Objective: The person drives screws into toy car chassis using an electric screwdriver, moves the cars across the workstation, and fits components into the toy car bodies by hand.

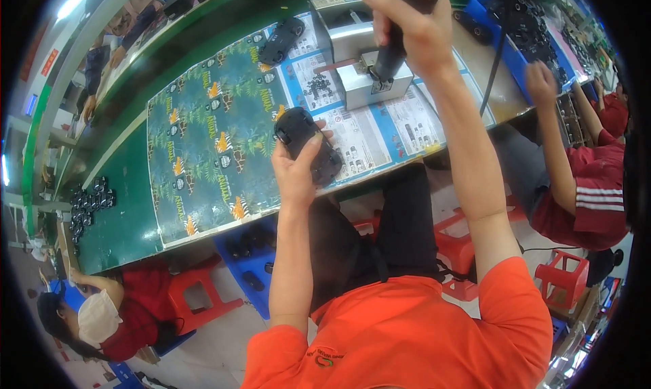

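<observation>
My left hand [296,171] is closed around a black toy car chassis [298,130] near the table's front edge, thumb lying across it. Raised at the upper middle, my right hand [428,42] grips a black power screwdriver [390,62], its index finger stretched out to the left. The screwdriver's lower end points down at the front of a silver metal box [369,89], which looks like a screw feeder; whether they touch I cannot tell. Small dark parts, perhaps screws, form a pile [319,86] left of the box. Another black toy car chassis [281,41] lies farther back.
A patterned sheet [203,145] covers much of the green table [115,230]. Dark parts [91,202] sit at its left end. Blue bins of black parts [536,57] stand at the far right. Co-workers in red sit at left [139,308] and right [576,199], near red stools [561,277].
</observation>
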The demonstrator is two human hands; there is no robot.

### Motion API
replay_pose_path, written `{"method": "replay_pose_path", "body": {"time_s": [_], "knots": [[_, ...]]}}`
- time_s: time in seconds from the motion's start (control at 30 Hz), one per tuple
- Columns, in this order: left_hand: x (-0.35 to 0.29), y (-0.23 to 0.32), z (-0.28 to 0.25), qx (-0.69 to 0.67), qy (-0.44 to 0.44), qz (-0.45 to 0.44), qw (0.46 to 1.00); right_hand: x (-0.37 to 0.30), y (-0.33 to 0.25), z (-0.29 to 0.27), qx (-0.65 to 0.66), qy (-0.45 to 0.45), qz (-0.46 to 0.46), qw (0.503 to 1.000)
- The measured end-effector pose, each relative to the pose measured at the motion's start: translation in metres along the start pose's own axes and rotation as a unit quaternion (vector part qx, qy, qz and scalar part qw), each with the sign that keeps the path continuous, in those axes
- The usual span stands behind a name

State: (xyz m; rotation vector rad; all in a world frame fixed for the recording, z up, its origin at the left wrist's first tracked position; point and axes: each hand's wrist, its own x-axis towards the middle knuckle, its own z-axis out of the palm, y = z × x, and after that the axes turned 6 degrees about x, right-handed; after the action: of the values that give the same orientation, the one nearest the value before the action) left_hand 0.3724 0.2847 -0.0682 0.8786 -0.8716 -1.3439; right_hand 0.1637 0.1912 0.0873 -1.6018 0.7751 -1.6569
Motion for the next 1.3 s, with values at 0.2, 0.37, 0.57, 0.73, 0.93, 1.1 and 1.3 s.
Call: {"method": "replay_pose_path", "body": {"time_s": [0.2, 0.37, 0.57, 0.73, 0.93, 1.1, 1.3], "knots": [[0.004, -0.006, 0.005, -0.018, -0.002, 0.032, 0.999, -0.037, -0.005, -0.001, 0.365, -0.034, -0.017, 0.93], [0.005, -0.004, -0.001, -0.019, -0.002, 0.015, 1.0, -0.058, 0.002, 0.064, 0.395, 0.013, -0.071, 0.916], [0.006, -0.006, 0.0, -0.02, -0.007, 0.023, 1.0, -0.056, 0.013, 0.083, 0.396, 0.054, -0.051, 0.915], [0.006, -0.005, -0.001, -0.015, -0.006, 0.014, 1.0, -0.056, 0.014, 0.089, 0.336, 0.047, -0.078, 0.938], [0.004, 0.0, 0.004, -0.004, 0.007, 0.013, 1.0, -0.059, 0.019, 0.09, 0.374, -0.018, -0.093, 0.923], [0.004, 0.002, 0.006, 0.0, 0.013, 0.013, 1.0, -0.057, 0.02, 0.087, 0.363, -0.048, -0.091, 0.926], [0.003, 0.001, 0.01, 0.026, 0.013, 0.028, 0.999, -0.059, 0.019, 0.077, 0.377, -0.039, -0.105, 0.919]]}}
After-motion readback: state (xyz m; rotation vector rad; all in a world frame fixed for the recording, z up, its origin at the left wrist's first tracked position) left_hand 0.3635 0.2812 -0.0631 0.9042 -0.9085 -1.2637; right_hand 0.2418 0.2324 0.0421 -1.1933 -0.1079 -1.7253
